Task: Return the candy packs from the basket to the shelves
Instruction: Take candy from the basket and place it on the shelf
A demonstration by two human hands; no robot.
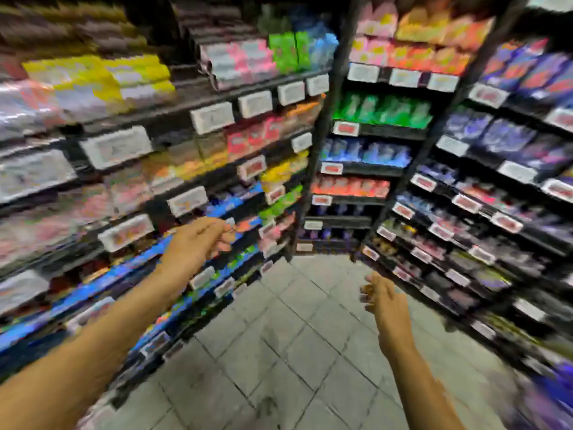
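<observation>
The frame is heavily blurred. My left hand reaches out in front of the left shelves, its fingers loosely curled, with no pack visible in it. My right hand hangs over the tiled floor near the right shelves, fingers loosely bent and holding nothing. Colourful candy packs fill the shelves: yellow packs at upper left, green packs in the corner bay, red packs below them. The basket is not in view.
Black shelving runs along the left, the far corner and the right, with white price tags on each shelf edge. Grey floor tiles form a narrow aisle between the shelf runs.
</observation>
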